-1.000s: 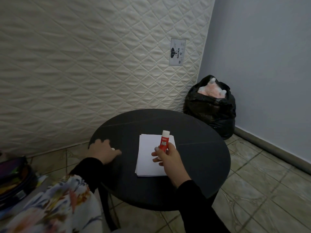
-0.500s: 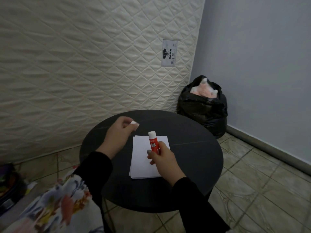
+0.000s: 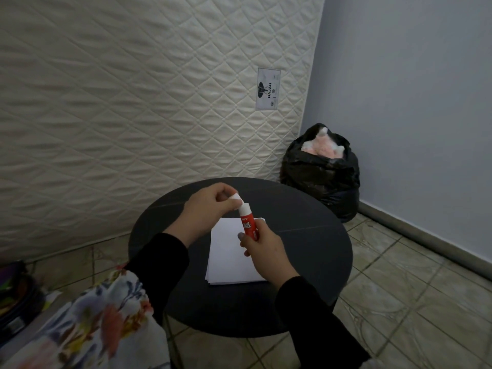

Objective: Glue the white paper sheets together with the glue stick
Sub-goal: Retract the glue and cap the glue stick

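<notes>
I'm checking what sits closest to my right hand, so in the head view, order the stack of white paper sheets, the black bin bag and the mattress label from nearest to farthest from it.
From the right hand:
1. Stack of white paper sheets, directly beneath it on the round black table.
2. Black bin bag, on the floor beyond the table, to the right.
3. Rectangular white mattress label, high on the quilted mattress behind.

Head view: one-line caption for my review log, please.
Right hand holds the glue stick above the white paper sheets while the left hand pinches a small white piece.
</notes>
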